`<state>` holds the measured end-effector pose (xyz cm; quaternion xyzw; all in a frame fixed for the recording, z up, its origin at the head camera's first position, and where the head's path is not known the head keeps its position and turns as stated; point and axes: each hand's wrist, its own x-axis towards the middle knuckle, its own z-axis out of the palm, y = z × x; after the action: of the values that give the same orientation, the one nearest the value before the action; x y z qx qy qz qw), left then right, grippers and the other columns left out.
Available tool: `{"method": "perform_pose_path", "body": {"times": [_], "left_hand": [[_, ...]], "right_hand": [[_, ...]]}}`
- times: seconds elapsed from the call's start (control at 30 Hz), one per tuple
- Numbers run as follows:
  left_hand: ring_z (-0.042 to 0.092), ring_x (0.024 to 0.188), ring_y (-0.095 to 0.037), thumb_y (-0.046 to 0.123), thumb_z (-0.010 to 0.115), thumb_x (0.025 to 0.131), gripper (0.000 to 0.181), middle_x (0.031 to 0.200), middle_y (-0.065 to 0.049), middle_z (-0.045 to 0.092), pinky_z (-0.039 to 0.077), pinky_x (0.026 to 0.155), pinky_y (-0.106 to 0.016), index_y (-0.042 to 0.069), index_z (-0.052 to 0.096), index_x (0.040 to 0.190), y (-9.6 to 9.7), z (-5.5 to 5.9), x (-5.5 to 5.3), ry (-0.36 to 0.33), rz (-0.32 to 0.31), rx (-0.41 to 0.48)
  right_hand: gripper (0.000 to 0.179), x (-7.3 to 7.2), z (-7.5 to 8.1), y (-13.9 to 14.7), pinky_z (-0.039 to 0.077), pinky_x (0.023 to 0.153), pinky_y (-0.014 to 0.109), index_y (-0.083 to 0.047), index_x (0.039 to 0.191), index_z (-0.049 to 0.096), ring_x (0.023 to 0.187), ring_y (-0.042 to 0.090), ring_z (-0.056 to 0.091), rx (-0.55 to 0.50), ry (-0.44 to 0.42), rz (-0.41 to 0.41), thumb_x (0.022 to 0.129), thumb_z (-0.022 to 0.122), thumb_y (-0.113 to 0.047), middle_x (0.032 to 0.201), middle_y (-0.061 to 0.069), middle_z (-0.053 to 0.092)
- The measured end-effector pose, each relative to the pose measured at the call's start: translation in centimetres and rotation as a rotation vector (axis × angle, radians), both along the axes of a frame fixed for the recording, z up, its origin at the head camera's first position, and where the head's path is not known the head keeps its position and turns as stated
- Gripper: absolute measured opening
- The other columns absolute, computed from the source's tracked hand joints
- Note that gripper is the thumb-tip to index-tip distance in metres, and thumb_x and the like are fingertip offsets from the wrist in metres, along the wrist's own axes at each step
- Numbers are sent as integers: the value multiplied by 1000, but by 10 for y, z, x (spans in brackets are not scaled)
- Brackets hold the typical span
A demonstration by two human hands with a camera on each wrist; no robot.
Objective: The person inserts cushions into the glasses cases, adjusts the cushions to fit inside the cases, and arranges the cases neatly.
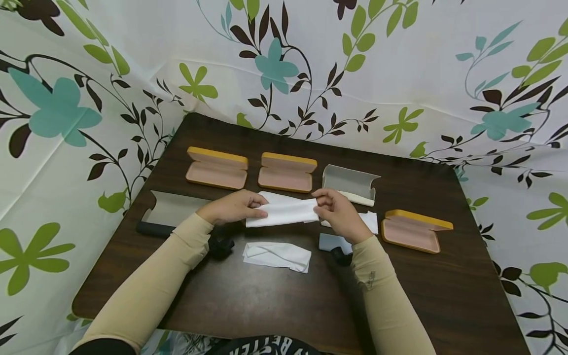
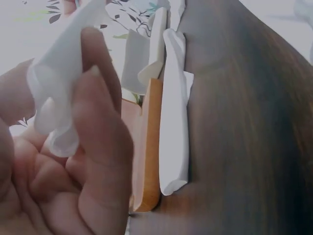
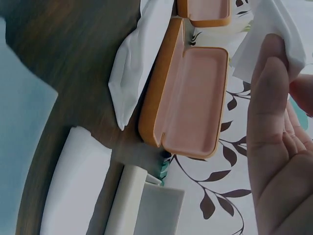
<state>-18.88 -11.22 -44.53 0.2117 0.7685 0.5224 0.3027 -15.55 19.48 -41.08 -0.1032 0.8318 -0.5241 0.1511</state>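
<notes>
Both hands hold a folded white cloth (image 1: 284,213) up over the middle of the table, pulled out flat between them. My left hand (image 1: 235,206) pinches its left end between thumb and fingers, and the end curls in folds in the left wrist view. The right end is pinched by my right hand (image 1: 339,212). Behind the held cloth, another white cloth (image 3: 139,63) lies before an open orange case (image 1: 286,178), partly covered in the head view. A third folded white cloth (image 1: 277,256) rests nearer the body.
Two more orange cases (image 1: 216,173) (image 1: 412,234) stand open, pink-lined. A cream case (image 1: 348,185) is open at the back, a black case (image 1: 173,212) at left. A white cloth (image 1: 372,223) and a blue cloth (image 1: 334,242) lie by the right forearm.
</notes>
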Motion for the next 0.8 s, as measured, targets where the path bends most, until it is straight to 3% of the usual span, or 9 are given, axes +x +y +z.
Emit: {"method": "perform_pose_path", "body": {"times": [0.07,0.2,0.37,0.6,0.8], "left_hand": [[62,79,-15,15,71,97,36,104,-7,71,53,65,-28,-1,65,129,1,1,-1,-30,32,10],[61,77,-15,14,72,96,40,100,-6,71,53,67,-32,-2,61,132,1,5,-2,-35,72,23],[59,79,-19,14,72,96,37,92,-9,65,54,70,-34,-1,64,129,1,13,-2,-3,134,32],[68,89,-23,11,68,98,34,108,-18,69,57,86,-52,-3,63,129,3,18,-5,-19,258,54],[69,94,-26,10,67,99,42,116,-20,66,55,92,-52,-6,57,136,9,18,-13,-41,359,69]], "right_hand": [[39,-1,0,3,57,78,48,7,138,49,79,22,62,2,-7,-8,100,59,2,106,17,64],[41,-3,-3,8,56,83,54,9,139,49,80,18,62,-5,-29,-17,100,60,1,107,18,63],[42,-7,-5,12,56,84,54,9,140,49,80,19,62,-12,-39,-24,100,60,2,106,19,64],[43,-14,-4,14,56,86,53,7,141,49,81,21,65,-3,-58,-41,100,61,0,105,18,65],[42,-25,-4,12,55,90,55,6,140,50,87,31,66,39,-86,-70,101,61,-2,101,16,65]]}}
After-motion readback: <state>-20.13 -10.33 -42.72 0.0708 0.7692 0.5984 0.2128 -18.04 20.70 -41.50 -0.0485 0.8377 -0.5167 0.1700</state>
